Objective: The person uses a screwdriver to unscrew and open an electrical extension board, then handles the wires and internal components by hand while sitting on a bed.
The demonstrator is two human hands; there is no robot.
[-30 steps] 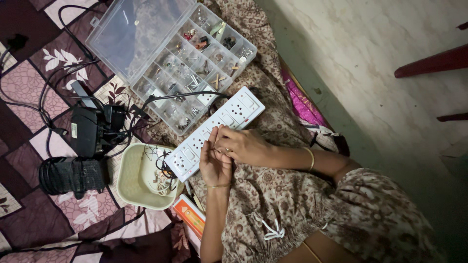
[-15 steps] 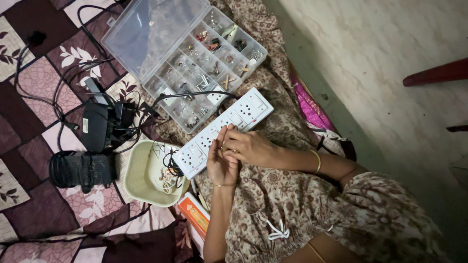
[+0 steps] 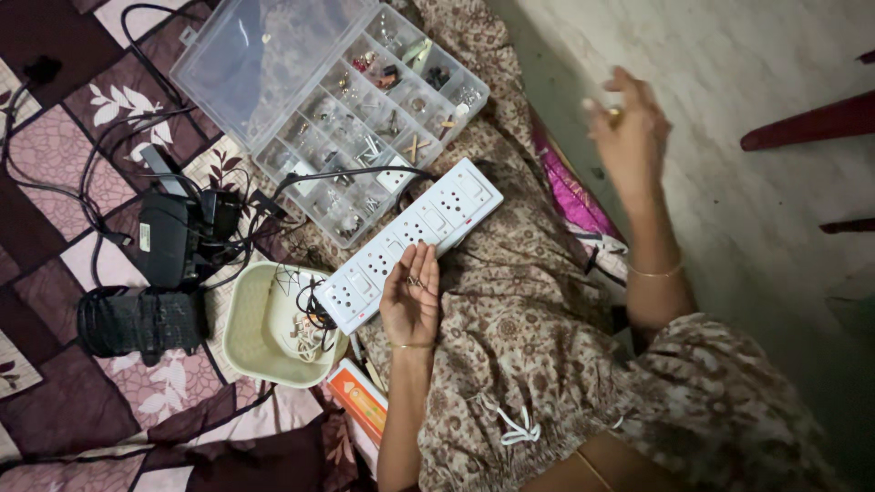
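My left hand (image 3: pixel 410 301) lies palm up on my lap with a few small metal parts cupped in it. Its fingertips touch the long white power strip (image 3: pixel 415 239). The strip runs diagonally from the cream bowl (image 3: pixel 260 328) to my patterned dress. My right hand (image 3: pixel 629 137) is raised over the pale floor at the right, blurred, fingers spread, with nothing clearly in it. An open clear organiser box (image 3: pixel 365 137) with several compartments of small hardware sits just beyond the strip.
A black adapter with tangled cables (image 3: pixel 178 237) and a black ribbed pouch (image 3: pixel 137 321) lie on the patchwork cloth at left. The bowl holds wire bits. An orange carton (image 3: pixel 360 401) lies by my left forearm. Dark red furniture legs (image 3: pixel 802 123) stand at the right.
My right hand left my left palm by the power strip and swung up to the right over the floor. My left hand stays palm up with the small parts.
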